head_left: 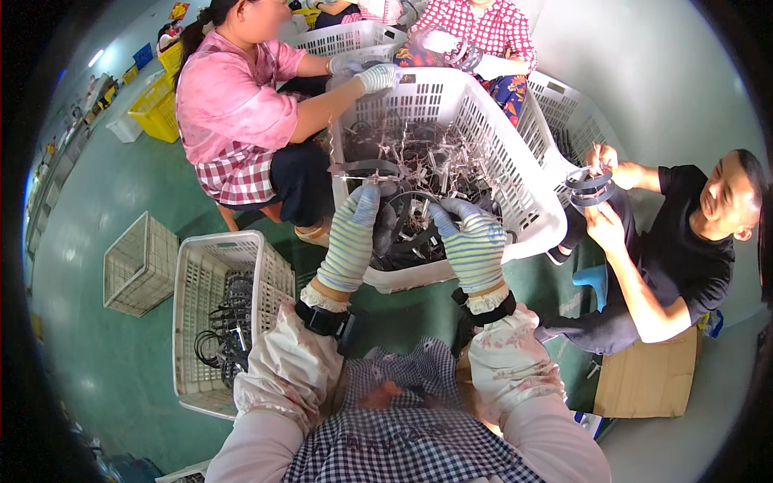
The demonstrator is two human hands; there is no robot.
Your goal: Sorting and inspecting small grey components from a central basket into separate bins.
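Note:
Both my hands wear striped knit gloves and are raised over the near end of a large white plastic crate (515, 201). A thin dark curved band (412, 195) arcs between them. My left hand (352, 237) has its fingers closed on the band's left side, close to a shiny metal piece (364, 178) with a dark strip. Its right side meets the pinched fingers of my right hand (471, 245). Below, the crate holds a tangled heap of dark bands and metal fittings (439, 165). My fingertips partly hide the grip.
A white crate (262, 282) with dark bands stands at left beside an upended crate (138, 266). A person in pink (241, 105) sits far left, gloved hands at the crate rim. Another in black (684, 241) holds bands at right, near flattened cardboard (648, 374).

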